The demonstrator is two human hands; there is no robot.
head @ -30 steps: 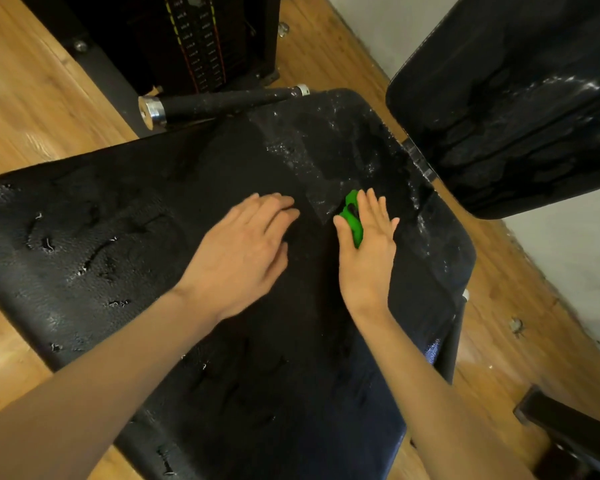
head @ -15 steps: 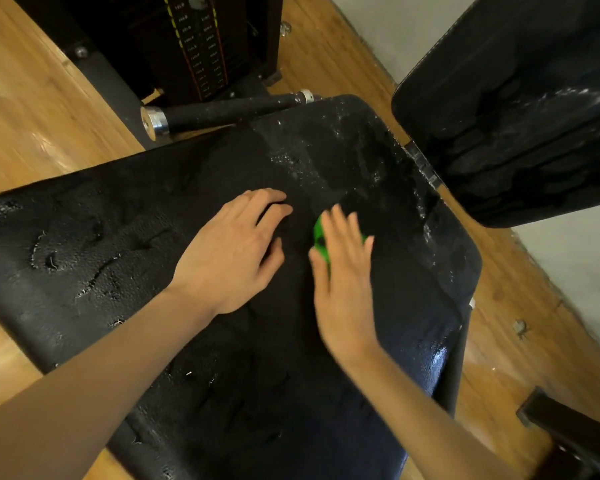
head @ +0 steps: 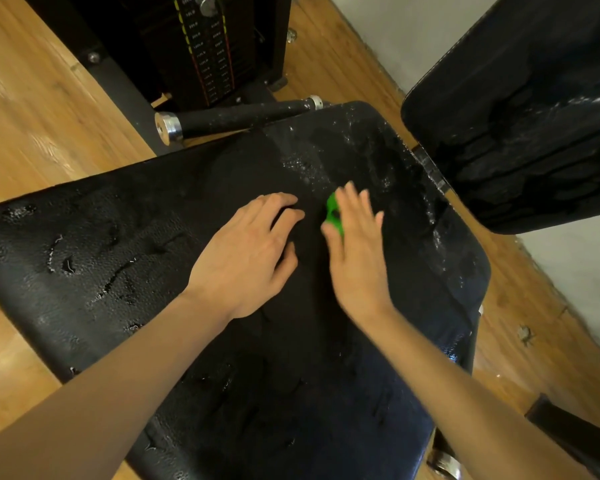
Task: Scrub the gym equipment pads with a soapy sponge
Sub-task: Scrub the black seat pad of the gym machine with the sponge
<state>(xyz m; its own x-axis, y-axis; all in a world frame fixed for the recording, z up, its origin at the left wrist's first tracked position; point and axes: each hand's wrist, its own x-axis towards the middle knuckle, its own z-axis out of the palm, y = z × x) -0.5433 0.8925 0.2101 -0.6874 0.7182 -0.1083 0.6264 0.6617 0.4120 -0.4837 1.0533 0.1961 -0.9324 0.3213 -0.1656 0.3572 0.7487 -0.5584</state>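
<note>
On the wet black seat pad (head: 125,271), two bare hands work side by side, the right one over a green sponge (head: 334,213).

Under the right hand (head: 355,258) the sponge shows only as a green edge past the thumb side, near the index finger; most of it is hidden beneath the straight, slightly blurred fingers and palm that press it flat onto the pad. Just left of it, the left hand (head: 246,261) rests palm-down on the vinyl, fingers bent a little, holding nothing. Suds and droplets speckle the pad beyond the fingertips, toward its far corner. A second black pad (head: 520,112), also streaked wet, stands at upper right. A chrome-capped handle bar (head: 236,116) lies past the pad's far edge, before a weight stack (head: 205,50) on the wooden floor (head: 42,109).
</note>
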